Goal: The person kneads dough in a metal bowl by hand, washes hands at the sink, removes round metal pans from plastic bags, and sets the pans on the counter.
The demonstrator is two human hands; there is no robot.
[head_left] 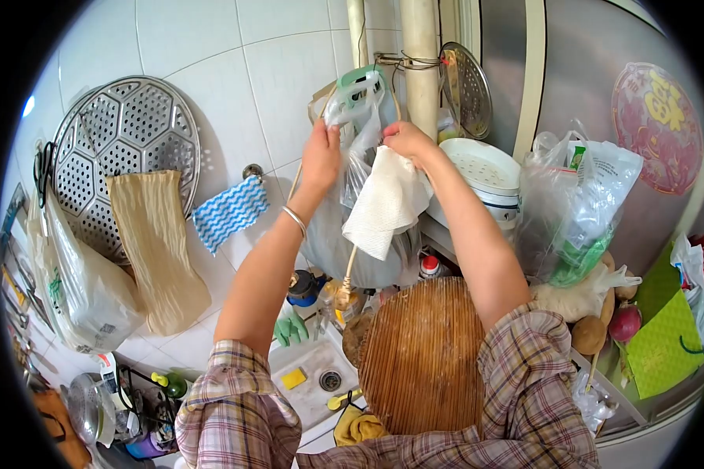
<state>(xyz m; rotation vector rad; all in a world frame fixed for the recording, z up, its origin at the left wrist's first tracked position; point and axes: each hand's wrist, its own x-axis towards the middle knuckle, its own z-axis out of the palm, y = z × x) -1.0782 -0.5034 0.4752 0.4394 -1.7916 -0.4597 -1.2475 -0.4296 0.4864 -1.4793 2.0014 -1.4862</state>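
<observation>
My left hand [321, 156] is closed at the left side of a clear plastic bag [356, 168] that hangs by the wall pipe. At the bag's right side, my right hand [409, 144] pinches the top of a white textured cloth [385, 205], which hangs down in front of the bag. The fingertips of my left hand are partly hidden, and what they grip is hard to make out. A green handle [360, 78] shows above the hands. Below the cloth hangs a thin stick or cord with a knotted end.
A round wooden board [426, 356] lies below my forearms, beside a white sink [309, 375] with a yellow sponge [293, 379]. On the right are stacked white basins [481, 168] and plastic bags [575, 203]. A blue-striped cloth [231, 213] and steamer plate [125, 148] hang left.
</observation>
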